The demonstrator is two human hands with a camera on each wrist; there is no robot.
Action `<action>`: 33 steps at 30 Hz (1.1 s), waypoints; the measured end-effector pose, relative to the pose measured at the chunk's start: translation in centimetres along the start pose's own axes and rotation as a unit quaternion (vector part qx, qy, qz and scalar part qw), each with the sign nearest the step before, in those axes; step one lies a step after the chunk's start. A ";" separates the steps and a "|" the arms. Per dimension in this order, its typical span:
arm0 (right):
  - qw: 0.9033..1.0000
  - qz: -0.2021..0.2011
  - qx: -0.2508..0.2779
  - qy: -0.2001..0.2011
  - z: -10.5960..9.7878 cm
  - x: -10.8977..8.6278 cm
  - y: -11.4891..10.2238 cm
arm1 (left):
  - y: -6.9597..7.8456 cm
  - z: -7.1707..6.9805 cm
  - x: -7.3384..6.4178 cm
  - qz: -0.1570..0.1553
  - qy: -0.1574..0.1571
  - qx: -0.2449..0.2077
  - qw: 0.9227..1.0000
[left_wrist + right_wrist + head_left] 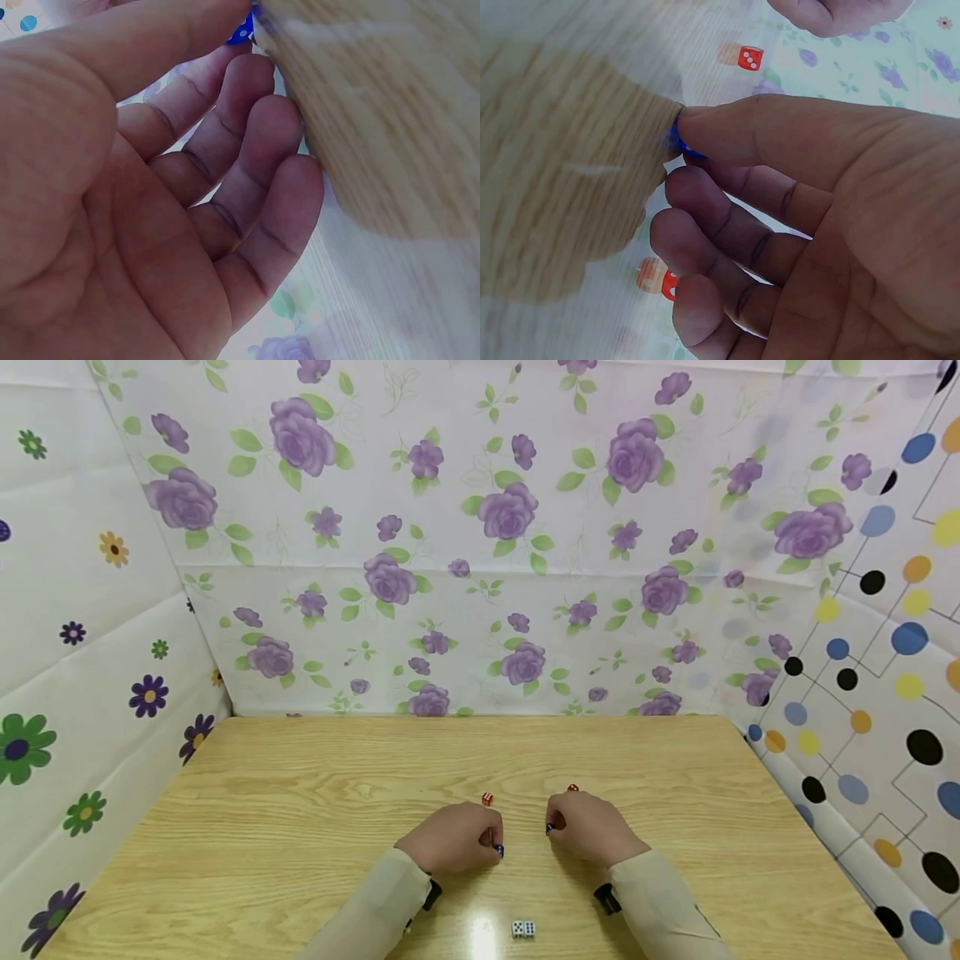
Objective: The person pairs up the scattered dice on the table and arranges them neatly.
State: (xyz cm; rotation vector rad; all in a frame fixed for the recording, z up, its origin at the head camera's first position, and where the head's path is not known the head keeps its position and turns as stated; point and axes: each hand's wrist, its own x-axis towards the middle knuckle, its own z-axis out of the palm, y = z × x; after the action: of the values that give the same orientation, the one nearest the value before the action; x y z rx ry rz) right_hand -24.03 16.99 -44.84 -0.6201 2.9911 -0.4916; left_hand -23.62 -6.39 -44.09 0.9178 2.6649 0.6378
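My left hand (459, 838) pinches a blue die (499, 852) with white pips between thumb and index finger, right at the tabletop. A second blue die (681, 139) is pinched the same way by my right hand (588, 828), mostly covered by the thumb in the right wrist view. Just beyond the left hand lies a red die (487, 798). Another red die (573, 787) peeks out behind the right hand's knuckles, partly hidden. Two white dice (523, 929) with black pips sit side by side near the front, between the forearms.
The wooden table (315, 777) has a glossy surface that mirrors the dice and hands. Flowered cloth (480, 610) hangs at its back edge. Patterned cloths also stand along the left and right sides. Dark bands (607, 898) circle both wrists.
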 end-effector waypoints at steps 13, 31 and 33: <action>1.000 -0.019 -0.007 -0.002 0.3 0.0 -0.6 | 0.2 0.3 0.1 0.001 0.017 0.029 0.999; 1.000 -0.009 -0.008 -0.001 0.3 -0.2 -0.6 | 0.1 0.4 0.3 -0.003 0.039 0.035 0.999; 1.000 -0.012 -0.006 -0.001 0.3 -0.1 -0.6 | 0.2 0.3 0.2 -0.002 0.042 0.034 0.999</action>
State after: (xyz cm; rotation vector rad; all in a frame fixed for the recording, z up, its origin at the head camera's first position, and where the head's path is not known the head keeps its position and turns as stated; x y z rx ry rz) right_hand -23.65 16.42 -44.94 -0.6584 2.9901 -0.4743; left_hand -23.55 -6.01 -44.24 0.9215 2.7782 0.6002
